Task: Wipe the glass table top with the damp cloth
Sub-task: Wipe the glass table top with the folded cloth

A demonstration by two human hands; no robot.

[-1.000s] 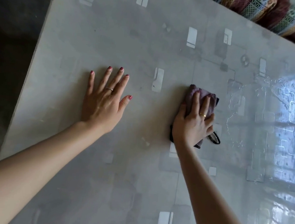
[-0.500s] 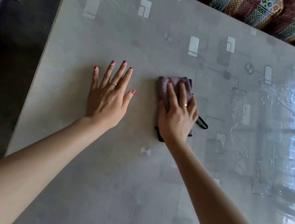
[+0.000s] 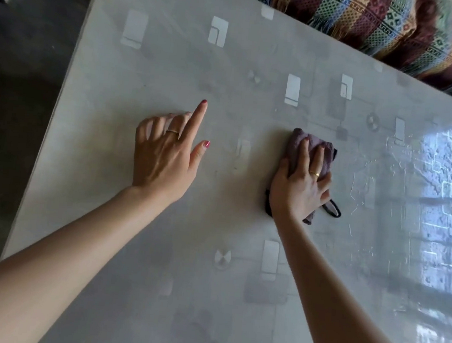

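Two hands (image 3: 165,160), one cloth (image 3: 314,149)

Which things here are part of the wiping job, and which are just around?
Part of the job:
- cloth, pressed flat under the right hand
- table top, wet streaks on its right part
- left hand, on the glass, forefinger stretched out

Just around:
- striped blanket beyond the far edge
- dark floor to the left
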